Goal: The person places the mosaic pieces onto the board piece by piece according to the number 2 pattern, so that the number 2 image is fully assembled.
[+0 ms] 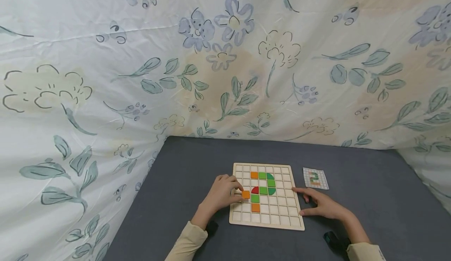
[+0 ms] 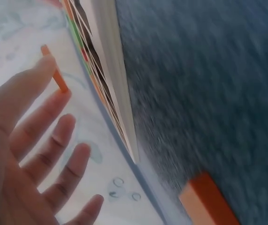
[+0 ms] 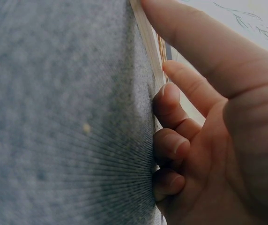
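Note:
My left hand pinches a square orange tile between thumb and index finger, over the left part of a wooden grid board. In the left wrist view this orange tile is edge-on, raised off the board, the other fingers spread. Green, orange and red tiles form a curved figure on the grid, with a green square tile just right of the held one. My right hand touches the board's right edge with extended thumb and index finger; its remaining fingers curl beneath the palm.
A small printed card with a coloured grid pattern lies right of the board on the dark grey tabletop. Flowered cloth hangs behind and at the sides. An orange block-like thing shows low in the left wrist view.

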A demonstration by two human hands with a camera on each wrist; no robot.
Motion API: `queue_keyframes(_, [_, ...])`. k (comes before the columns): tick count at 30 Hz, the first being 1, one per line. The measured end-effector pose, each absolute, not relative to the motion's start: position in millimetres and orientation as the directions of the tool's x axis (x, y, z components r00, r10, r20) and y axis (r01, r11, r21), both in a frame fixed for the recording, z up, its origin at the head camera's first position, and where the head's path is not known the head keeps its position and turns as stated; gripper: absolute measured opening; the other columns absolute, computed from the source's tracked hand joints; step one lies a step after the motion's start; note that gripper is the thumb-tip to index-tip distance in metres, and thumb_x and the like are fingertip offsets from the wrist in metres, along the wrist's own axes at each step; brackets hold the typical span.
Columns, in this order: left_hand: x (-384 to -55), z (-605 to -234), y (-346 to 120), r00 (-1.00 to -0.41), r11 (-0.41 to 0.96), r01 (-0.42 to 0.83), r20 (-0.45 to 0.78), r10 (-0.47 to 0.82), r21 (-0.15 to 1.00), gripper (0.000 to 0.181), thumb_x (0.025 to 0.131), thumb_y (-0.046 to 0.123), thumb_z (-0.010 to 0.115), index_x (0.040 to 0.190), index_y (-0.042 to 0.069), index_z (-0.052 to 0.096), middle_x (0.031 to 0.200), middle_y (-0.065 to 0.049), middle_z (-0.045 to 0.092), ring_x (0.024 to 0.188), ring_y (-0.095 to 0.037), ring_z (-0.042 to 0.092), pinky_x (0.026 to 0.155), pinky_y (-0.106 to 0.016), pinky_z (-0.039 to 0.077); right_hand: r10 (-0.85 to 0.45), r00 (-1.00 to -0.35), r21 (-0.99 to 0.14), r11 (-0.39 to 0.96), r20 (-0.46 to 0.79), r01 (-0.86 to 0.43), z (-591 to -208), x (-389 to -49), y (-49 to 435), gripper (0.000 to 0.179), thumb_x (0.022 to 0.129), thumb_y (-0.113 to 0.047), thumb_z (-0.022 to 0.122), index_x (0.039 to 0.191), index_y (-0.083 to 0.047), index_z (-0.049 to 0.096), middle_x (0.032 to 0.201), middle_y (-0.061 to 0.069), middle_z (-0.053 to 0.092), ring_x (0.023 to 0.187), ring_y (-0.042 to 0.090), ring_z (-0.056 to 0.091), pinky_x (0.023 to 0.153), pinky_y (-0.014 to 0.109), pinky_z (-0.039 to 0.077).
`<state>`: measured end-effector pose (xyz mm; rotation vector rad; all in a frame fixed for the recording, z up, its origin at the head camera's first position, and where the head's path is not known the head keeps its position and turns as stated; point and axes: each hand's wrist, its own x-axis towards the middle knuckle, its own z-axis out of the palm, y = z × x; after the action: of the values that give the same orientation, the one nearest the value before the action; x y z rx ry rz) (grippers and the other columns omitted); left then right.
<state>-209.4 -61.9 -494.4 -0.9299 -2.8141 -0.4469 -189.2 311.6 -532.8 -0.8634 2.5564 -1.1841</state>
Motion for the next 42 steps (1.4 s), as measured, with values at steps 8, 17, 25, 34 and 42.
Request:
queue_keyframes(8, [-205,-499,-51,-0.803,0.77,0.596,0.204,0.561,0.228,0.024,0.076,0.049,0.071,0.091,0.031,0.072,0.09,0.01,0.059,0.078,-0.009,0.048,0.089,-0.045,0.042,-0.584,-0.809,-0.748,0.509,0.062,-0.425,-532,-189,311,0.07,0.079,-0.028,0.073,0.138,-0.005,0.042,0.083,0.008,0.042,0.07,0.014,0.037,0.052,0.026,0.029])
queue_keyframes(17, [-201,-500,-41,-0.807,0.76,0.59,0.198,0.556,0.272,0.023,0.075,0.048,0.072,0.091,0.031,0.073,0.086,0.011,0.06,0.075,-0.005,0.049,0.077,-0.035,0.045,-0.586,-0.807,-0.742,0.509,0.073,-0.437,-532,-189,311,0.07,0.079,-0.027,0.073,0.138,-0.004,0.042,0.083,0.008,0.042,0.069,0.014,0.037,0.052,0.026,0.029])
queue_keyframes(25, [-195,-499,-30,-0.8,0.758,0.6,0.198,0.567,0.255,0.022,0.074,0.049,0.073,0.087,0.031,0.073,0.084,0.012,0.06,0.07,-0.004,0.048,0.067,-0.026,0.04,-0.586,-0.807,-0.744,0.509,0.069,-0.433,-531,-188,310,0.069,0.08,-0.027,0.073,0.138,-0.005,0.043,0.083,0.008,0.042,0.069,0.014,0.037,0.052,0.026,0.028])
queue_keyframes(34, [-191,-501,-18,-0.781,0.745,0.624,0.201,0.591,0.237,0.025,0.07,0.05,0.075,0.086,0.03,0.075,0.08,0.01,0.059,0.065,-0.003,0.043,0.062,-0.023,0.037,-0.576,-0.816,-0.758,0.517,0.036,-0.398,-531,-190,309,0.069,0.08,-0.027,0.073,0.138,-0.006,0.042,0.082,0.009,0.042,0.068,0.016,0.037,0.051,0.025,0.027])
queue_keyframes(42, [-188,-504,-9,-0.796,0.765,0.605,0.185,0.577,0.22,0.024,0.069,0.051,0.075,0.083,0.031,0.074,0.079,0.011,0.056,0.068,-0.005,0.042,0.072,-0.03,0.04,-0.577,-0.816,-0.761,0.512,0.038,-0.398,-532,-191,310,0.07,0.079,-0.028,0.073,0.138,-0.005,0.042,0.082,0.009,0.042,0.068,0.016,0.037,0.051,0.025,0.027])
